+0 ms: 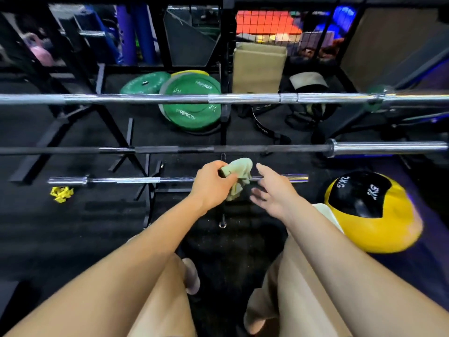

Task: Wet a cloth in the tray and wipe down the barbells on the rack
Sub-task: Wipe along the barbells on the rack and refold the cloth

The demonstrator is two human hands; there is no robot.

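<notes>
The left hand point(213, 183) pinched a pale green cloth point(239, 177) between thumb and curled fingers, holding it right at the lowest barbell point(150, 180), with the loose end hanging below the shaft. That short chrome bar ran straight left to right across the view, so any wipe would have to travel sideways along it. The right hand point(272, 190) hovered just beside the cloth on the other side, fingers spread and relaxed, gripping nothing, seemingly about to take a share of the cloth or steady the bar. Both hands sat near the bar's right half; most of its bare length stretched away to the left, so the left hand looked better placed for that run.

Two longer barbells lay parallel beyond it: a dark middle barbell point(218, 149) and a chrome top barbell point(170, 99). Reaching them would mean leaning over the lowest one. A yellow-and-black medicine ball point(374, 215) sat on the floor close by the right forearm. Green weight plates point(192, 110) leaned behind the bars, and a yellow clip point(61, 193) lay under the left end. No tray was in view.
</notes>
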